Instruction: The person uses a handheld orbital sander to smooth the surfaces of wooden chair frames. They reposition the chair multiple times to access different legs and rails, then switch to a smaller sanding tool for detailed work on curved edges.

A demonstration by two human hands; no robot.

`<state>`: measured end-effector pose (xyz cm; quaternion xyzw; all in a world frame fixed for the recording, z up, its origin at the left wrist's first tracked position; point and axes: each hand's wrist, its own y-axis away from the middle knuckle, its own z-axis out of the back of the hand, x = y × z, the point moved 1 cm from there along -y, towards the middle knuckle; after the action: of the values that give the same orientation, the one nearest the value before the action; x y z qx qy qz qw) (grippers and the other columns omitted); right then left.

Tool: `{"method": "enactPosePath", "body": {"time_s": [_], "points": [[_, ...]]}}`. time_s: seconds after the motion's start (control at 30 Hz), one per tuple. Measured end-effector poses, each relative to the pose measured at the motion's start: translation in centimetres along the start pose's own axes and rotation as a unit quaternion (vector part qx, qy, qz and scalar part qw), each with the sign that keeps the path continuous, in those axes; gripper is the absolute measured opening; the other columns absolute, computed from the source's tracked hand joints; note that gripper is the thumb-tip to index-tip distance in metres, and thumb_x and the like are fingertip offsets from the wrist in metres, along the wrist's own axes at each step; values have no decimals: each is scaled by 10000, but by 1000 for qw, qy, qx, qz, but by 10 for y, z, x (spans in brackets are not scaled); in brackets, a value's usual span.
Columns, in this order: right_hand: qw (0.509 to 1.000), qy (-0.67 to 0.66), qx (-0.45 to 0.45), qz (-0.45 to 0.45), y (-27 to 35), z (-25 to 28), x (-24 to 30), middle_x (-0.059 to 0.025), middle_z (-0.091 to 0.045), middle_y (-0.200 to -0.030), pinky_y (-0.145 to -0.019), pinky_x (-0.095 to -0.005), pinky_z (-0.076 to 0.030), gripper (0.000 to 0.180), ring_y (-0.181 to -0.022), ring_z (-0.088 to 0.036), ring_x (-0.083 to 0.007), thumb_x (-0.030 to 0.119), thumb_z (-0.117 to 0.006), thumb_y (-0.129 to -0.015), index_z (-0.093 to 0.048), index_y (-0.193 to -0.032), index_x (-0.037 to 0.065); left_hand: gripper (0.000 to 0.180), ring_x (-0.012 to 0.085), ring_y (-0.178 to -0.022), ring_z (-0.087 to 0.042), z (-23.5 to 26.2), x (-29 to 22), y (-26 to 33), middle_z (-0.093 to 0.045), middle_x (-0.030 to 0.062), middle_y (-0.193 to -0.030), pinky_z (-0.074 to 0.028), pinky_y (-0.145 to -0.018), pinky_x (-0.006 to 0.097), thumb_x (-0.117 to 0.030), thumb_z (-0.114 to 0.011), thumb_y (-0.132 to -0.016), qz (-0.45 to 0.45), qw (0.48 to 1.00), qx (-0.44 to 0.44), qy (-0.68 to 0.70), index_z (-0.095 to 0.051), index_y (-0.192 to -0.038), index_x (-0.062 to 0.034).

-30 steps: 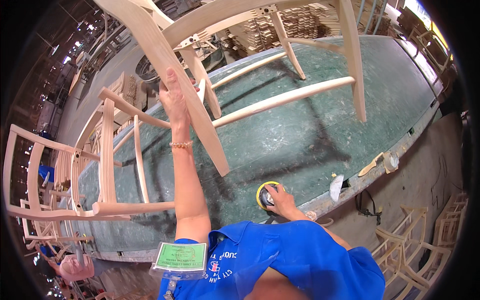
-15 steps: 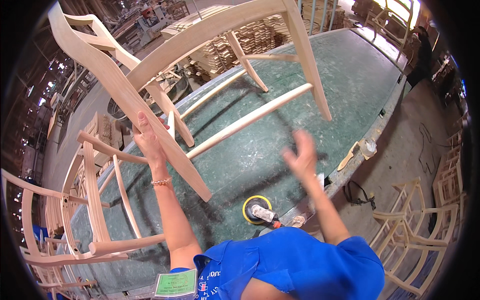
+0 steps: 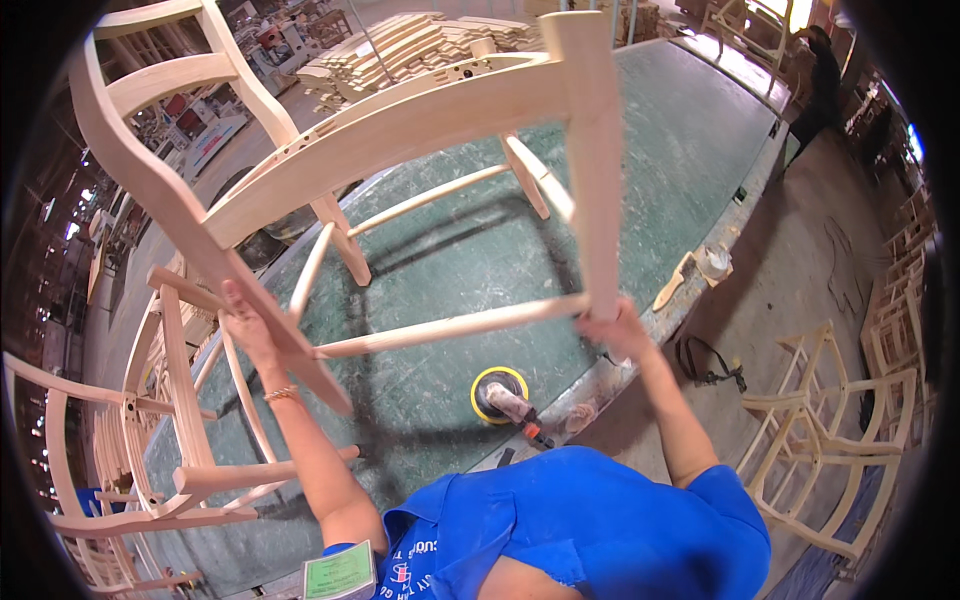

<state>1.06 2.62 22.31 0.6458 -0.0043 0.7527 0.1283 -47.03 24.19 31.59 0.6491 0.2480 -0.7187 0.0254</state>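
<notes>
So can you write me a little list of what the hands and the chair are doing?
left hand: grips one leg of the bare wooden chair frame
right hand: grips another leg, near its end
chair frame: tipped up, lifted over the green table
sander: round, yellow-rimmed, lying on the table, nobody holding it
to the left: more bare chair frames
</notes>
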Motion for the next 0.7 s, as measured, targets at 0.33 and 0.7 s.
{"method": "enactPosePath", "body": {"time_s": [0.33, 0.7], "points": [[966, -102, 130, 201, 126, -189, 1, -83, -647, -985, -801, -316, -471, 559, -897, -584, -145, 146, -784, -783, -523, -1270, 59, 709, 250, -1277, -476, -75, -153, 43, -427, 109, -1445, -431, -1018, 346, -571, -354, -986, -341, 933, 105, -47, -336, -1466, -51], [937, 283, 0, 204, 61, -166, -74, -179, -562, -1223, -896, -419, -492, 706, -1066, -597, -351, 292, -773, -754, -456, -1360, 119, 548, 56, -889, -565, -126, -204, 41, -643, 34, -985, -428, -800, 198, -455, -529, -958, -279, 949, 132, 57, -652, -1140, 47]]}}
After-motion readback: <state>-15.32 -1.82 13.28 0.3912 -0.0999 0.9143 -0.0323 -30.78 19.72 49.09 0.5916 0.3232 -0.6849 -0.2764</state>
